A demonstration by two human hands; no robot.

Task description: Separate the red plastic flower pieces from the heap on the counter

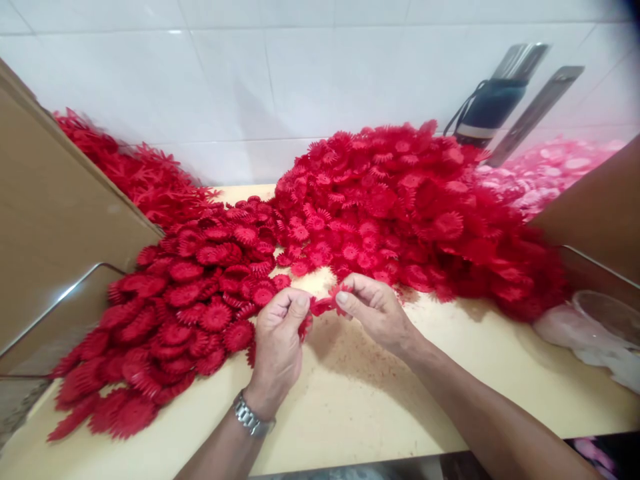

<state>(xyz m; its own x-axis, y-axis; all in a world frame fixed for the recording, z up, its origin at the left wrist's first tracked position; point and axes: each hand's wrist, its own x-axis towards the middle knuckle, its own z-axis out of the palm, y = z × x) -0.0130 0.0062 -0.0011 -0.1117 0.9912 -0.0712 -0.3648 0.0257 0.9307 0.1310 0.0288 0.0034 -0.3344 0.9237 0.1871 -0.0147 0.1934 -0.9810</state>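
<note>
My left hand (278, 343) and my right hand (376, 311) meet over the middle of a pale wooden table (350, 407). Both pinch small red plastic flower pieces (324, 305) between thumb and fingers; the left also holds a red piece (305, 327) under its fingers. A metal watch (250, 419) is on my left wrist. A spread of flat red flower discs (185, 313) lies just left of my hands. A tall heap of red flower pieces (400, 207) rises behind and right of them.
A brown cardboard sheet (55, 220) leans at the left, another (600, 213) at the right. More red pieces (135, 173) lie at the back left, pink ones (545, 170) at the back right. A dark flask (493, 100) leans on the tiled wall. Clear plastic (595, 327) sits at the right edge.
</note>
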